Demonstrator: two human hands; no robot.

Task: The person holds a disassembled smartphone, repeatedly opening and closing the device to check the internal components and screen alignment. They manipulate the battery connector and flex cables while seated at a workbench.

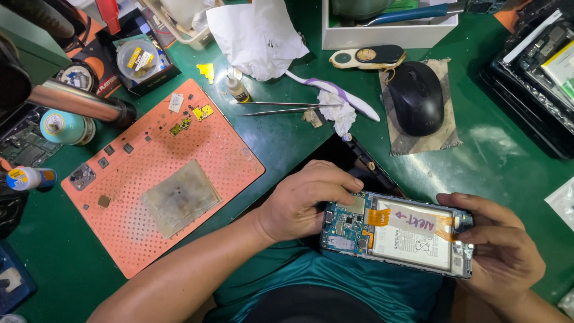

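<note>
Both forearms are bare and come in from the lower edge, angling toward each other. The left hand (302, 203) lies knuckles up, wrist nearly straight, fingers curled forward and downward to the right, with the thumb hidden beneath. The right hand (499, 248) sits just across from it, slightly lower, palm turned inward; its index finger stretches leftward toward the left hand, and the thumb is bent below it, pinching.

On the green tabletop (281, 143), left of the black mouse (416, 98): tweezers (281, 108), a toothbrush (344, 96), crumpled white paper (257, 36) and, farthest left, an orange perforated mat (161, 173).
</note>
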